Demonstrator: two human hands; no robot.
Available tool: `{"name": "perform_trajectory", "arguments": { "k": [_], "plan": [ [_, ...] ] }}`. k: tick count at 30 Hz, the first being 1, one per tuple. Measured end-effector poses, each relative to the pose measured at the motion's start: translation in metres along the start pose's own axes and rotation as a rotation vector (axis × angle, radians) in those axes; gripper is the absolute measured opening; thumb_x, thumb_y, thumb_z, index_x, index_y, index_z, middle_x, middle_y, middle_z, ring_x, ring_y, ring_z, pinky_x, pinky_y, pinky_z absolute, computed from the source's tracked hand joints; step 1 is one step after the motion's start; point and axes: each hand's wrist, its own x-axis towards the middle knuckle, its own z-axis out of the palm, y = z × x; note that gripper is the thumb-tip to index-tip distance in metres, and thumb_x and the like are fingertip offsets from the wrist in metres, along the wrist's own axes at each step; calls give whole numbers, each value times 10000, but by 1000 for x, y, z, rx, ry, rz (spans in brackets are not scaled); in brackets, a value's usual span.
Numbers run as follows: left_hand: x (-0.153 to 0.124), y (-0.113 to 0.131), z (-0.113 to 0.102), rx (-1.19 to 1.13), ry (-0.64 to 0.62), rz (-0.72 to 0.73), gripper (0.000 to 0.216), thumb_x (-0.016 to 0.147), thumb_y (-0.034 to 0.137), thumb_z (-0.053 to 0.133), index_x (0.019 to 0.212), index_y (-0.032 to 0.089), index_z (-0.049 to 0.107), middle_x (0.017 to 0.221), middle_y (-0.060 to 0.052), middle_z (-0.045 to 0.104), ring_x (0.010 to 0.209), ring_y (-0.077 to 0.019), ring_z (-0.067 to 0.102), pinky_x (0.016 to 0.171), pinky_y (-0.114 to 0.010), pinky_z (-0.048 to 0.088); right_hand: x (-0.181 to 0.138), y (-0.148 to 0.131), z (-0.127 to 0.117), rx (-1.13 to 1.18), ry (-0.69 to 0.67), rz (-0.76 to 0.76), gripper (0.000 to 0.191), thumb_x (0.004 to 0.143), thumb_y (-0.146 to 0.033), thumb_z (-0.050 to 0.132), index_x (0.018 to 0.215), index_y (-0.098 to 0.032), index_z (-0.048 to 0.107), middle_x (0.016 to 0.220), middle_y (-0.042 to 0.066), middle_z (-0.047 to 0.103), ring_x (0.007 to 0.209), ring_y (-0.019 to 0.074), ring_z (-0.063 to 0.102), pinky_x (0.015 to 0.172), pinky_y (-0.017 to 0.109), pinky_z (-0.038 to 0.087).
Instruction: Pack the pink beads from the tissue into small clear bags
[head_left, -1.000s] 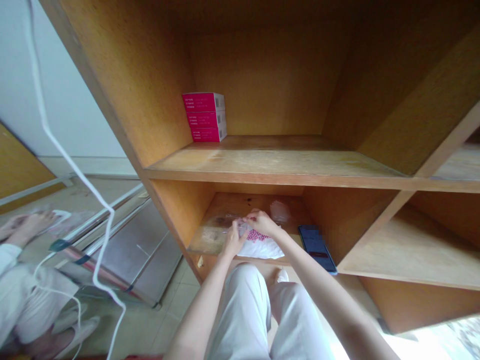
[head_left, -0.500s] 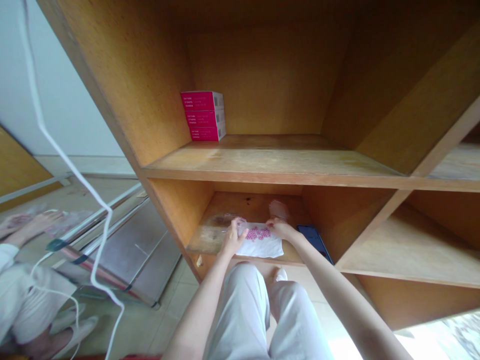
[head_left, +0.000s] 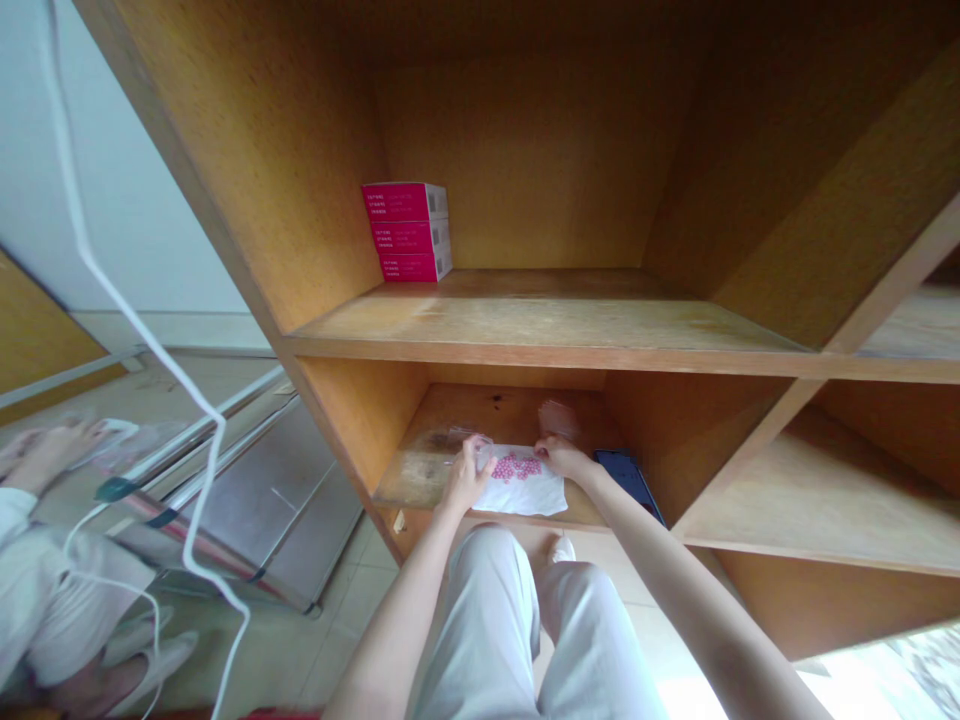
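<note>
On the lower shelf lies a white sheet of tissue or cloth (head_left: pixel 525 498), with a cluster of small pink bead-like pieces (head_left: pixel 516 466) on its upper half. At its left edge my left hand (head_left: pixel 469 478) is closed around a small clear plastic piece (head_left: pixel 484 455), whose exact kind is too small to tell. My right hand (head_left: pixel 561 456) is pinched at the right end of the pink pieces; whatever sits between its fingertips is hidden. Just behind that hand lies a clear, pinkish packet (head_left: pixel 557 417). More clear plastic (head_left: pixel 459 434) shows behind my left hand.
A dark phone (head_left: pixel 628 480) lies on the shelf to the right. Pink boxes (head_left: pixel 409 235) are stacked on the upper shelf (head_left: pixel 555 310). A white cable (head_left: pixel 180 375) hangs at the left, near a glass-and-metal frame (head_left: pixel 247 500) and another person's hand (head_left: pixel 64 447).
My hands stay nearly in place, with only slight finger movement over the pink pieces. At the left, the other person's hands and the clear plastic there have shifted a little.
</note>
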Motion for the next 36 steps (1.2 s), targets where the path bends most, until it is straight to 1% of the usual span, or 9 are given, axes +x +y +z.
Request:
{"name": "perform_trajectory", "arguments": {
  "k": [11,13,16,19,22,25,29,33,36],
  "plan": [
    [0,-3,0,22,-11,-7,393,803,337,433,1148,187,320,1041,-84,560,973,-187,547,831,-353,430,5,-2,1,-1,7,64,198,725,-73,445,751,-136,631,833,92,633,758,153,556,662,215,376],
    [0,-3,1,30,-7,-12,401,801,343,437,1151,184,321,1039,-88,561,964,-191,552,826,-359,433,5,-6,-2,26,26,77,189,723,-76,448,745,-133,627,814,88,636,736,148,558,644,213,376],
    [0,-5,2,28,-13,-10,412,804,348,432,1161,182,313,1054,-95,554,956,-192,556,823,-362,436,4,-18,-14,142,89,74,170,719,-91,466,760,-142,624,781,63,643,699,133,561,614,201,377],
    [-1,-6,2,35,-17,-10,416,809,353,424,1167,176,308,1078,-109,543,975,-198,548,831,-364,432,3,-40,-29,288,173,19,150,743,-149,479,767,-145,627,756,50,645,679,126,561,603,198,386],
    [0,-6,2,45,-14,-6,430,808,355,427,1174,165,304,1093,-126,537,995,-206,538,839,-367,427,1,-67,-42,390,256,-125,150,756,-200,491,782,-149,630,778,42,646,678,120,558,621,202,396],
    [0,-6,2,55,-16,2,423,807,352,432,1167,168,309,1080,-126,547,999,-210,538,830,-368,431,0,-89,-49,416,278,-248,154,761,-210,495,792,-149,633,784,39,643,689,115,555,642,203,396],
    [0,-5,2,81,-11,-10,408,798,354,445,1140,168,323,1075,-127,550,1009,-222,534,807,-365,440,0,-103,-48,367,252,-289,146,746,-187,506,793,-148,639,751,34,642,656,107,549,616,193,383],
    [0,-4,1,105,-26,-24,418,793,367,451,1133,162,320,1088,-136,540,1016,-231,528,806,-366,436,-1,-106,-45,298,193,-249,169,745,-184,495,805,-152,649,703,32,648,610,106,553,578,189,368],
    [0,-3,1,96,-54,-26,451,771,361,487,1138,165,313,1068,-133,547,1000,-230,535,786,-356,443,-3,-106,-43,257,157,-218,189,738,-175,486,822,-170,655,737,36,663,636,119,576,587,195,375]
  ]
}}
